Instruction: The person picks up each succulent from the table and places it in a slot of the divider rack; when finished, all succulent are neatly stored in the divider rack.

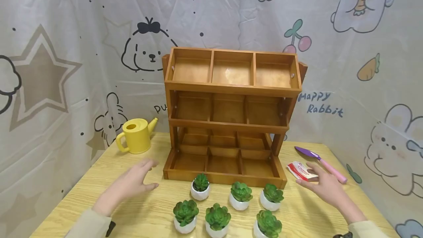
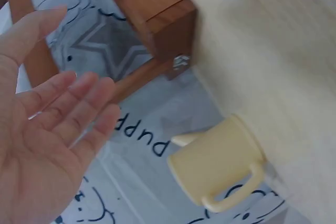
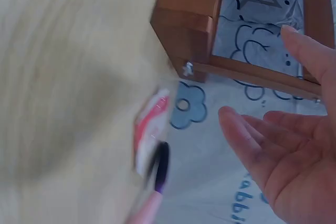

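A brown wooden shelf [image 1: 228, 177] with three tiers of divided compartments stands at the middle of the table. My left hand [image 1: 132, 181] hovers to the left of its base, fingers extended and holding nothing; the left wrist view shows the bare palm. On the other side, my right hand [image 1: 325, 186] is held with relaxed fingers, overlapping a red and white packet [image 1: 301, 170] in the head view. Its palm holds nothing in the right wrist view. Several potted succulents in white pots, among them one plant [image 1: 200, 188] nearest the shelf, stand between the hands.
A yellow watering can [image 1: 137, 137] stands at the back left of the wooden table [image 1: 132, 216]. A small trowel [image 1: 318, 159] with purple blade and pink handle lies at the right. Printed cloth [image 1: 205, 21] hangs behind and along both sides.
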